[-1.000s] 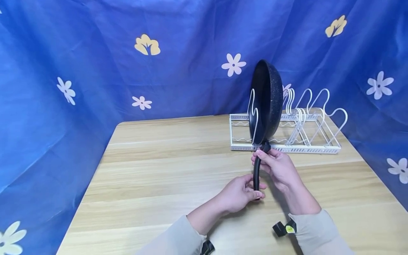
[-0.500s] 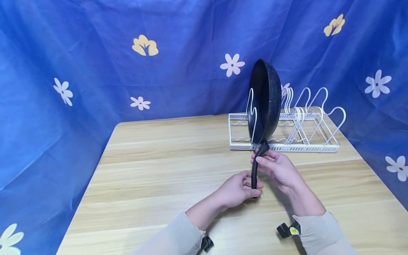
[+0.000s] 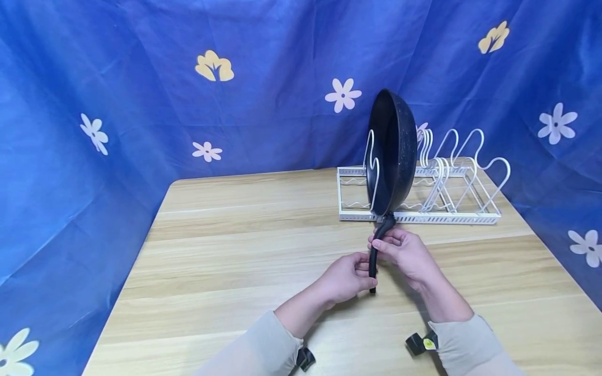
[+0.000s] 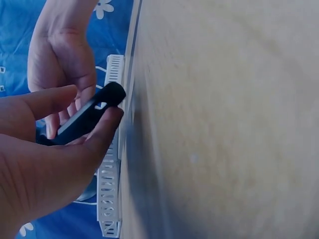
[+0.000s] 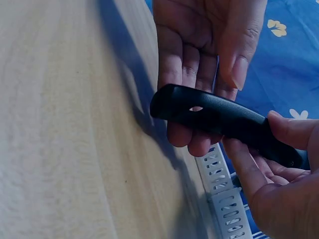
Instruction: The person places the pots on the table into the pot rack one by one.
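Observation:
A black speckled frying pan (image 3: 405, 151) stands on edge in the white wire pan rack (image 3: 444, 219), between its wire dividers. Its opening faces left, and its black handle (image 3: 372, 263) points towards me over the table. Close to the middle of that handle, my right hand (image 3: 409, 256) pinches it between thumb and fingers. My left hand (image 3: 345, 279) holds the handle's free end, which has a hanging hole. In the right wrist view, the left hand's fingers (image 5: 192, 142) curl under the handle (image 5: 219, 117).
The rack sits at the back right of the wooden table (image 3: 235, 230). More wire dividers (image 3: 479, 167) rise on its right side. A blue flowered curtain (image 3: 282, 94) hangs behind the table and at both sides.
The pan has shifted slightly towards me, and its handle end has swung a little left. My right hand has moved down along the handle, nearer my left hand.

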`<state>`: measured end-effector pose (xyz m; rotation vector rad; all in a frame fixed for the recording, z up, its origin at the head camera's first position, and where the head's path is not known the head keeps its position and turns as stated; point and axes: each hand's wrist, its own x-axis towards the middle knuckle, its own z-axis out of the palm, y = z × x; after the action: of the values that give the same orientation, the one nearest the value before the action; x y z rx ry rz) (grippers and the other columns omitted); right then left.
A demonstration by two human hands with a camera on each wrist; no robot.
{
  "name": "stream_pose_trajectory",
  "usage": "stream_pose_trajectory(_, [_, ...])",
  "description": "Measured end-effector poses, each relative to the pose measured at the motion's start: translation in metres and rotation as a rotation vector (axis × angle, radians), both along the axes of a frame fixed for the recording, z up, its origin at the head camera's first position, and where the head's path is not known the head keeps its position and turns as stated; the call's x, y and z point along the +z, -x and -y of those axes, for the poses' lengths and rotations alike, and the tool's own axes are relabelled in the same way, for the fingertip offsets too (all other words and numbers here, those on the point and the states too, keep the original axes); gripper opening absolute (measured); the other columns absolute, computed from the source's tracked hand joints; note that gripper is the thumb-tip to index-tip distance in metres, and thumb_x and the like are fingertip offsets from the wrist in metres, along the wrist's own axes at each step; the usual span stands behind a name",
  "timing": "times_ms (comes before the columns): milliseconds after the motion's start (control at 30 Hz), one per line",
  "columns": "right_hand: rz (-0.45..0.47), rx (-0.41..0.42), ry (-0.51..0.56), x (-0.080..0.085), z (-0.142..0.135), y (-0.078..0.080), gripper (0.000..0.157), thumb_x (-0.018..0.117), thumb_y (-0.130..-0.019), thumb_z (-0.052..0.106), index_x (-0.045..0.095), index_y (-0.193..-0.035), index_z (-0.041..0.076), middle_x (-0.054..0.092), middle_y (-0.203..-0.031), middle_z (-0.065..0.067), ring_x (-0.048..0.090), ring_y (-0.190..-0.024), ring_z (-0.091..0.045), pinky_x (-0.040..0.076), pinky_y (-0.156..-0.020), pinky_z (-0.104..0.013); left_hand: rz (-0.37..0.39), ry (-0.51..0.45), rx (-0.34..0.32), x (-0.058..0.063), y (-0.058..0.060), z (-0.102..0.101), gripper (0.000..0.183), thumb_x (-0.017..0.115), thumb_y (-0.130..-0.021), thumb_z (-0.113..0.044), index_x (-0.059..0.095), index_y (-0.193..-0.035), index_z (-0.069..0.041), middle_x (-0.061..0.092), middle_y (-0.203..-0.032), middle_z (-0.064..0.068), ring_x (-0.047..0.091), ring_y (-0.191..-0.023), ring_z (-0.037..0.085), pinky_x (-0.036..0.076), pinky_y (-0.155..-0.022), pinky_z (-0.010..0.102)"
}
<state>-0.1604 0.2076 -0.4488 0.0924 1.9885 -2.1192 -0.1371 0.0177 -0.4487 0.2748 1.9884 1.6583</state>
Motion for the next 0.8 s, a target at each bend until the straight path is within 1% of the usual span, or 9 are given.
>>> stream_pose_trajectory(167, [0.003,0.019,0.000,-0.003,0.001,0.000,0.038,0.064,-0.106,0.000,0.053,-0.138,-0.016,0.081,-0.106,0.006,0.076,-0.102,-0.003,0.063,-0.094,-0.020,0.014,0.019,0.011,0.001,-0.003,-0.003,0.061,0.075,-0.092,0.002,0.053,-0.148,0.012,0.070,-0.138,0.027,0.071,-0.130,0.038,0.059,-0.111,0.042])
stream_pose_trajectory(333, [0.014,0.038,-0.003,-0.003,0.001,0.000,0.042,0.061,-0.107,0.000,0.047,-0.143,-0.019,0.080,-0.109,0.004,0.076,-0.104,-0.003,0.063,-0.096,-0.021,0.028,0.045,0.019,0.003,-0.008,-0.004,0.069,0.077,-0.092,-0.001,0.049,-0.154,0.011,0.068,-0.144,0.027,0.070,-0.134,0.038,0.057,-0.115,0.043])
stream_pose_trajectory(567, [0.002,0.043,-0.023,-0.004,0.001,0.004,0.048,0.059,-0.108,0.001,0.042,-0.147,-0.021,0.079,-0.110,0.005,0.075,-0.104,-0.001,0.062,-0.096,-0.020,0.027,0.048,0.016,0.005,-0.009,-0.005,0.074,0.076,-0.094,-0.005,0.044,-0.158,0.010,0.063,-0.151,0.026,0.067,-0.139,0.037,0.053,-0.119,0.046])
stream_pose_trajectory(633, [0.003,0.046,-0.032,-0.005,0.001,0.005,0.048,0.060,-0.108,0.002,0.042,-0.147,-0.020,0.079,-0.110,0.004,0.075,-0.102,-0.002,0.062,-0.096,-0.020,0.013,0.074,-0.006,0.006,-0.010,-0.003,0.075,0.077,-0.096,-0.009,0.042,-0.160,0.009,0.064,-0.152,0.025,0.066,-0.140,0.035,0.051,-0.121,0.046])
stream_pose_trajectory(667, [0.007,0.042,-0.032,-0.006,0.001,0.005,0.048,0.060,-0.108,0.002,0.043,-0.147,-0.020,0.080,-0.109,0.004,0.076,-0.101,-0.002,0.063,-0.095,-0.020,-0.011,0.105,-0.027,0.008,-0.011,-0.002,0.074,0.077,-0.096,-0.012,0.044,-0.159,0.007,0.065,-0.150,0.024,0.066,-0.140,0.035,0.051,-0.122,0.046])
stream_pose_trajectory(733, [0.013,0.037,-0.050,-0.007,0.004,0.004,0.043,0.061,-0.108,0.003,0.047,-0.143,-0.018,0.080,-0.107,0.003,0.076,-0.099,-0.003,0.063,-0.093,-0.021,-0.083,0.195,-0.093,0.012,-0.015,0.003,0.071,0.076,-0.098,-0.020,0.047,-0.158,0.004,0.069,-0.146,0.022,0.066,-0.140,0.032,0.051,-0.122,0.046])
stream_pose_trajectory(800, [0.009,0.029,-0.114,-0.007,0.005,0.002,0.037,0.063,-0.108,0.006,0.053,-0.136,-0.017,0.079,-0.101,0.003,0.075,-0.094,-0.004,0.063,-0.090,-0.021,-0.182,0.319,-0.174,0.019,-0.021,0.007,0.074,0.075,-0.100,-0.029,0.045,-0.160,0.004,0.065,-0.152,0.022,0.060,-0.146,0.031,0.047,-0.125,0.046])
